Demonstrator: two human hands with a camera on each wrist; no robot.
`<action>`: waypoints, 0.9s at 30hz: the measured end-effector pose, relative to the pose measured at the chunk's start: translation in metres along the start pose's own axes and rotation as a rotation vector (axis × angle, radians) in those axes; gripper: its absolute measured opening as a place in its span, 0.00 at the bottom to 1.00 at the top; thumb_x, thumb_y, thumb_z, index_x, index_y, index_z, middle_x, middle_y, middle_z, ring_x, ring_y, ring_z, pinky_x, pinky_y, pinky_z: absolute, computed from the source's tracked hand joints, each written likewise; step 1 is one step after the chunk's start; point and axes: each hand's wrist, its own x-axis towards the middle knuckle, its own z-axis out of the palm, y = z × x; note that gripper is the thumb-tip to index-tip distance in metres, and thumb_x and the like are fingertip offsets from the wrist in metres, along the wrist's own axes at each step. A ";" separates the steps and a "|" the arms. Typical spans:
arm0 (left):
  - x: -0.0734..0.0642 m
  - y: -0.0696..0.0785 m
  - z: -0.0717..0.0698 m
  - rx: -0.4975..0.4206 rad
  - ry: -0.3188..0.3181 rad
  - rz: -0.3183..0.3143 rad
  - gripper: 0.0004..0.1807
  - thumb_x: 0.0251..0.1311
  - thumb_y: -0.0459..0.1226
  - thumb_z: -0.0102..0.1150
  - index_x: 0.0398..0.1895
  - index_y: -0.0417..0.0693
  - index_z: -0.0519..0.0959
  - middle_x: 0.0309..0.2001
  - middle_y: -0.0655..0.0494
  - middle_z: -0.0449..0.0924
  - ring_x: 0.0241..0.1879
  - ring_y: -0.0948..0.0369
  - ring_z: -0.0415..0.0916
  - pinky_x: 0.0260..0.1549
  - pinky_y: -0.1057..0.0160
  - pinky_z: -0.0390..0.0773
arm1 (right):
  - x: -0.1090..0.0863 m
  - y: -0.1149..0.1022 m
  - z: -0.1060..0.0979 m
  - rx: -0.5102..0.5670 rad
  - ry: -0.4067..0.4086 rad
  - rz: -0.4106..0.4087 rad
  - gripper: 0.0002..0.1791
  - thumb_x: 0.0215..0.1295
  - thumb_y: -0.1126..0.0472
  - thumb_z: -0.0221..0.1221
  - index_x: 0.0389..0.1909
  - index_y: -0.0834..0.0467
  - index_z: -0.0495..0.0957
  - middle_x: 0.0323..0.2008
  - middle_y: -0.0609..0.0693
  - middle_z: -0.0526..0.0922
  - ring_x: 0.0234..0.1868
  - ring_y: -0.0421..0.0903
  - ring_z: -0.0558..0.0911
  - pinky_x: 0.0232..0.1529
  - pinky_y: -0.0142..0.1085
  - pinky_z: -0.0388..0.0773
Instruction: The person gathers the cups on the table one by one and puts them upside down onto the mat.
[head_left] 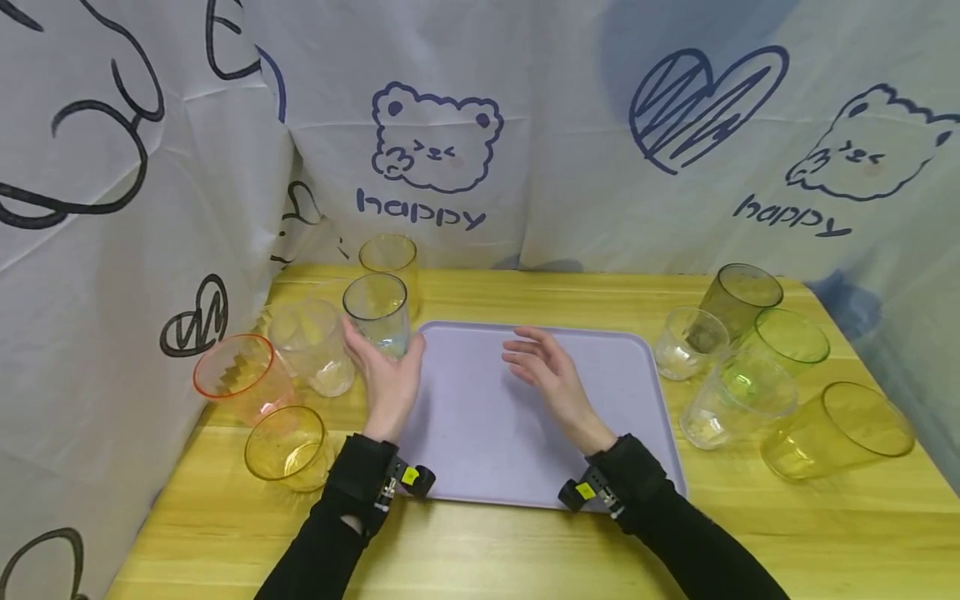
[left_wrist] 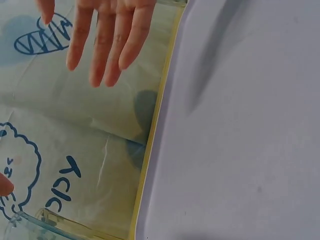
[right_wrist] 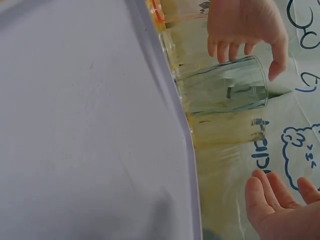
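Note:
My left hand (head_left: 390, 379) is right beside a blue-grey tinted tumbler (head_left: 377, 310), thumb spread away from the fingers on its near side. In the right wrist view the left hand (right_wrist: 245, 22) is next to the tumbler (right_wrist: 225, 87), its fingertips close to the wall of the glass. Over the lilac tray (head_left: 465, 417) hovers my right hand (head_left: 555, 379), fingers loosely bent and holding nothing. The left wrist view shows the right hand (left_wrist: 110, 40) with fingers extended.
Around the left hand stand an amber glass (head_left: 390, 250), a clear glass (head_left: 311, 333), a red-rimmed pink glass (head_left: 243, 379) and a yellow glass (head_left: 288, 450). Several more, including a green glass (head_left: 795, 337) and a grey glass (head_left: 738, 296), stand right of the tray.

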 end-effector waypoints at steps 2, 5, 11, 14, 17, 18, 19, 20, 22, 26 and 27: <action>0.006 0.000 0.002 -0.003 0.013 -0.009 0.60 0.59 0.38 0.65 0.81 0.45 0.30 0.82 0.43 0.29 0.82 0.52 0.31 0.81 0.51 0.36 | 0.000 0.000 0.000 0.027 0.002 0.021 0.26 0.77 0.65 0.43 0.72 0.69 0.59 0.65 0.73 0.71 0.67 0.65 0.74 0.69 0.47 0.75; 0.016 0.000 0.005 -0.002 0.023 -0.057 0.61 0.59 0.40 0.67 0.81 0.45 0.30 0.82 0.44 0.30 0.82 0.54 0.31 0.82 0.53 0.37 | 0.002 0.000 0.001 0.054 0.006 0.051 0.26 0.77 0.63 0.43 0.71 0.68 0.59 0.66 0.73 0.71 0.68 0.64 0.73 0.70 0.48 0.74; 0.030 -0.001 0.012 -0.031 0.069 -0.152 0.62 0.56 0.43 0.71 0.81 0.53 0.32 0.83 0.51 0.32 0.82 0.57 0.35 0.81 0.54 0.41 | 0.005 -0.002 0.006 0.159 0.024 0.126 0.25 0.78 0.60 0.43 0.71 0.65 0.60 0.68 0.71 0.69 0.71 0.62 0.72 0.73 0.48 0.70; 0.036 -0.002 0.020 -0.051 0.156 -0.145 0.62 0.51 0.40 0.74 0.81 0.54 0.39 0.82 0.51 0.39 0.81 0.55 0.40 0.81 0.53 0.44 | 0.009 -0.004 0.010 0.246 0.062 0.181 0.24 0.77 0.60 0.42 0.70 0.64 0.60 0.67 0.69 0.71 0.69 0.59 0.74 0.72 0.46 0.72; 0.041 -0.003 0.027 -0.058 0.241 -0.143 0.61 0.48 0.38 0.77 0.80 0.55 0.44 0.81 0.52 0.45 0.80 0.53 0.44 0.80 0.52 0.46 | 0.011 -0.006 0.013 0.302 0.090 0.216 0.25 0.76 0.60 0.44 0.70 0.64 0.60 0.65 0.66 0.74 0.66 0.55 0.78 0.69 0.43 0.75; 0.043 -0.003 0.029 -0.058 0.259 -0.150 0.61 0.48 0.38 0.77 0.80 0.55 0.46 0.80 0.52 0.47 0.80 0.53 0.45 0.80 0.51 0.47 | 0.012 -0.006 0.014 0.314 0.094 0.222 0.26 0.75 0.60 0.44 0.71 0.64 0.60 0.64 0.65 0.75 0.65 0.54 0.78 0.68 0.42 0.75; 0.044 -0.003 0.029 -0.055 0.274 -0.156 0.60 0.48 0.39 0.78 0.79 0.55 0.47 0.80 0.53 0.48 0.80 0.53 0.46 0.80 0.51 0.48 | 0.012 -0.005 0.015 0.323 0.093 0.225 0.27 0.75 0.60 0.45 0.71 0.64 0.60 0.64 0.64 0.76 0.65 0.53 0.78 0.68 0.42 0.76; 0.046 -0.004 0.030 -0.048 0.291 -0.162 0.59 0.47 0.40 0.78 0.79 0.55 0.48 0.80 0.53 0.49 0.79 0.53 0.47 0.80 0.52 0.49 | 0.012 -0.005 0.016 0.325 0.092 0.227 0.27 0.74 0.60 0.45 0.71 0.64 0.60 0.63 0.64 0.76 0.65 0.53 0.78 0.68 0.42 0.76; 0.048 -0.004 0.031 -0.042 0.311 -0.171 0.58 0.47 0.41 0.78 0.79 0.57 0.49 0.79 0.54 0.52 0.78 0.53 0.49 0.79 0.52 0.50 | 0.013 -0.005 0.017 0.322 0.091 0.227 0.26 0.75 0.60 0.44 0.70 0.64 0.61 0.63 0.63 0.76 0.65 0.54 0.78 0.68 0.41 0.75; 0.047 -0.005 0.032 -0.048 0.334 -0.157 0.57 0.45 0.41 0.79 0.77 0.58 0.53 0.76 0.55 0.55 0.76 0.54 0.52 0.78 0.54 0.53 | 0.013 -0.004 0.018 0.328 0.098 0.232 0.23 0.74 0.59 0.44 0.68 0.61 0.64 0.63 0.63 0.76 0.66 0.55 0.77 0.69 0.41 0.74; 0.047 -0.005 0.032 -0.050 0.338 -0.145 0.56 0.45 0.41 0.79 0.76 0.57 0.54 0.76 0.55 0.56 0.76 0.54 0.52 0.78 0.54 0.53 | 0.013 -0.003 0.017 0.331 0.099 0.232 0.23 0.74 0.60 0.44 0.68 0.61 0.63 0.63 0.63 0.76 0.67 0.56 0.77 0.69 0.42 0.74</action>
